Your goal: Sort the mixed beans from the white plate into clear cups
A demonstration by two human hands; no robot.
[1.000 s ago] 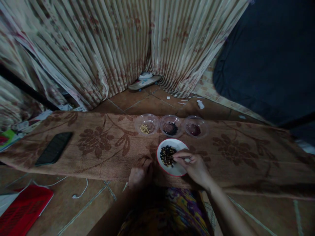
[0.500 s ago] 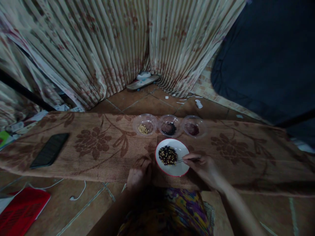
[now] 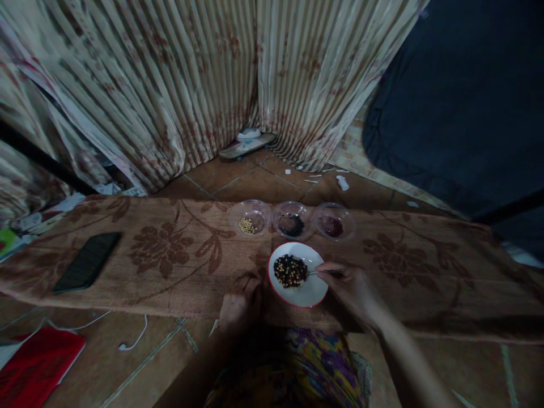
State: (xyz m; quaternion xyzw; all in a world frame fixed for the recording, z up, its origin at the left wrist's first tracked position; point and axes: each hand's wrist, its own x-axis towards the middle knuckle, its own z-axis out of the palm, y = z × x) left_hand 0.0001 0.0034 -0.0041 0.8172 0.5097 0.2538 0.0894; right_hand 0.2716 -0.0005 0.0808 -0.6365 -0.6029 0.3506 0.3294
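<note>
My right hand (image 3: 351,286) pinches slim metal tweezers (image 3: 313,272), their tips at the right edge of a mixed heap of black, yellowish and dark reddish beans (image 3: 290,271). The heap lies in the left part of a white bowl with a red rim (image 3: 309,294). Left of the bowl, my left hand (image 3: 240,300) rests on the cloth with its fingers curled and nothing visible in them. Behind the bowl stand three clear plastic cups in a row: one with yellow beans (image 3: 246,225), one with black beans (image 3: 296,225), one with dark red beans (image 3: 335,228).
A brown flower-patterned cloth (image 3: 204,283) covers the narrow table. At its left lies a black phone (image 3: 87,263). Beyond the table are a skateboard (image 3: 247,146) on the tiled floor and striped curtains (image 3: 204,85). A red bag (image 3: 40,365) lies at lower left.
The tweezer tips have shifted slightly up and right, to the heap's right edge. My left hand has stayed in place. The view has tilted very slightly.
</note>
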